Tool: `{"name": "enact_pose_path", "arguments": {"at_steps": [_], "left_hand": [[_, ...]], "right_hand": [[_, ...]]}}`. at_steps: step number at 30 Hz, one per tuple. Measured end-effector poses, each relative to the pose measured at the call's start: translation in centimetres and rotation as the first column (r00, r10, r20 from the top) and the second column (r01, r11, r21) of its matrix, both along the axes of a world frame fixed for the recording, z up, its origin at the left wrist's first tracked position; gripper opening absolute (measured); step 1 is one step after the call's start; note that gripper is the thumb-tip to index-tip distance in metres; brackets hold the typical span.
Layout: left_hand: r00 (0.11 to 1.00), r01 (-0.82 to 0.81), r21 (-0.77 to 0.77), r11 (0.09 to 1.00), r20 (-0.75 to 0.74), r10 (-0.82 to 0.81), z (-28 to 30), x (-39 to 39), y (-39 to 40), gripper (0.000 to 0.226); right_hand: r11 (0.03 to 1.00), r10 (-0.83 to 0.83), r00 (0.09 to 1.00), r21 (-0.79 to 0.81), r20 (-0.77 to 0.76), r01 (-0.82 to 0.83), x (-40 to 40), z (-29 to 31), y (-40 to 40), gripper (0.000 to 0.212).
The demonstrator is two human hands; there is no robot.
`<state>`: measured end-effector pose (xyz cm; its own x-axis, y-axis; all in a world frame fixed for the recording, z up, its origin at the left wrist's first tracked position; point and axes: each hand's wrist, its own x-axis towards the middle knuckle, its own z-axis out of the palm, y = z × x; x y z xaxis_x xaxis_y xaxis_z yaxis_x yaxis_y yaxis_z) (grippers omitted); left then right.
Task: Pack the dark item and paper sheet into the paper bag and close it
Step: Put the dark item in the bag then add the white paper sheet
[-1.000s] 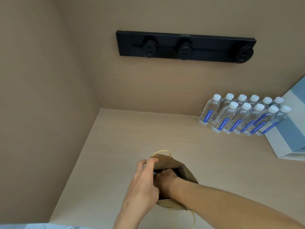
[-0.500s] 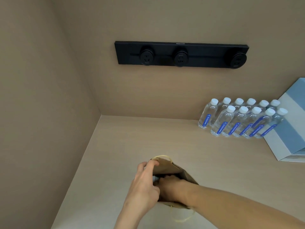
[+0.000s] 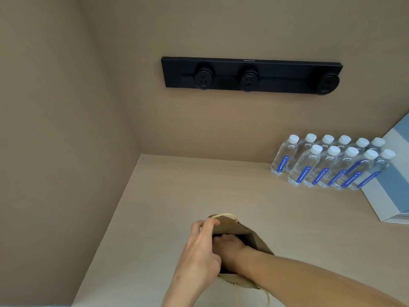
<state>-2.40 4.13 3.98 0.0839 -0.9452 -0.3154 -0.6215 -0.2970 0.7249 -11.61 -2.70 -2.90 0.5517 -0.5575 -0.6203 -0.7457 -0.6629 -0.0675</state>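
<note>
A brown paper bag [image 3: 254,237] with pale cord handles [image 3: 223,214] stands open on the beige shelf [image 3: 177,191], near the front edge. My left hand [image 3: 199,249] pinches the bag's left rim and holds the mouth open. My right hand [image 3: 230,243] reaches in from the right, and its fingers are hidden inside the dark interior. Neither the dark item nor the paper sheet can be made out; whatever is in the bag is hidden by my hands.
Several small water bottles [image 3: 327,165] with white caps stand at the back right, beside a white and blue box [image 3: 389,196]. A black socket rail [image 3: 250,76] is mounted on the back wall. A side wall [image 3: 66,151] closes off the left.
The view has shifted slightly. My right hand has sunk a little deeper into the bag, while my left hand keeps its hold on the rim.
</note>
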Motion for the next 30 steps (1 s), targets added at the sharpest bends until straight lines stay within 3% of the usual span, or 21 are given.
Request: {"name": "enact_pose_path", "arguments": {"at_steps": [4, 6, 8, 10, 11, 12, 13, 14, 16, 18, 21, 23, 26, 28, 30], "left_hand": [[1.000, -0.023, -0.023, 0.999, -0.005, 0.022, 0.2, 0.8, -0.6, 0.069], [0.996, -0.070, -0.099, 0.993, -0.066, 0.064, 0.6, 1.5, -0.8, 0.055], [0.981, -0.165, -0.211, 0.963, -0.139, 0.137, 1.2, 2.4, -0.8, 0.041], [0.935, -0.325, -0.291, 0.900, -0.242, 0.259, 2.1, 3.2, -0.7, 0.036], [0.897, -0.408, -0.298, 0.863, -0.308, 0.317, 2.6, 3.5, -0.7, 0.038], [0.852, -0.477, -0.284, 0.832, -0.382, 0.358, 3.1, 3.7, -0.7, 0.040], [0.802, -0.529, -0.251, 0.811, -0.461, 0.380, 3.8, 3.7, -0.6, 0.040], [0.748, -0.563, -0.206, 0.800, -0.539, 0.387, 4.5, 3.6, -0.6, 0.037], [0.633, -0.564, -0.075, 0.822, -0.678, 0.373, 6.2, 2.8, -0.5, 0.024], [0.522, -0.466, 0.051, 0.883, -0.791, 0.321, 7.8, 1.3, -0.6, 0.010], [0.449, -0.368, 0.007, 0.930, -0.874, 0.185, 10.1, -0.7, -1.1, 0.041], [0.539, -0.353, -0.125, 0.927, -0.837, 0.092, 11.1, -1.7, -1.5, 0.053], [0.660, -0.380, -0.276, 0.883, -0.750, 0.050, 11.6, -1.9, -1.7, 0.041], [0.686, -0.391, -0.315, 0.865, -0.727, 0.045, 11.7, -1.7, -1.7, 0.032], [0.714, -0.400, -0.344, 0.850, -0.698, 0.053, 11.5, -1.5, -1.7, 0.028]], "right_hand": [[0.996, -0.083, 0.996, -0.013, 0.029, 0.083, -0.4, 4.8, -0.2, 0.023], [0.962, -0.272, 0.953, 0.028, 0.134, 0.271, -1.5, 8.7, -0.8, 0.019], [0.852, -0.523, 0.798, 0.205, 0.301, 0.482, -3.9, 12.5, -1.5, 0.018], [0.676, -0.737, 0.518, 0.475, 0.434, 0.564, -6.4, 15.2, -1.8, 0.014], [0.542, -0.840, 0.325, 0.654, 0.434, 0.527, -7.6, 16.2, -1.6, 0.007], [0.376, -0.926, 0.135, 0.831, 0.352, 0.410, -8.5, 17.1, -1.3, 0.008], [0.220, -0.975, 0.008, 0.951, 0.224, 0.216, -9.3, 17.7, -1.0, 0.020], [0.108, -0.992, -0.058, 0.994, 0.109, 0.031, -9.7, 18.0, -0.7, 0.029], [0.007, -0.994, -0.106, 0.981, -0.014, -0.196, -10.0, 18.5, 0.0, 0.036], [0.034, -0.988, -0.156, 0.957, -0.012, -0.288, -9.7, 18.4, 0.6, 0.037], [0.182, -0.970, -0.185, 0.974, 0.156, -0.136, -9.0, 18.3, 1.6, 0.023], [0.328, -0.935, -0.145, 0.945, 0.325, -0.003, -8.8, 18.4, 2.0, 0.025], [0.527, -0.827, -0.158, 0.842, 0.540, 0.116, -8.9, 18.4, 2.5, 0.031], [0.598, -0.712, -0.297, 0.771, 0.637, 0.220, -9.0, 18.0, 2.7, 0.032], [0.619, -0.606, -0.450, 0.744, 0.656, 0.251, -9.0, 17.7, 2.7, 0.047]]}}
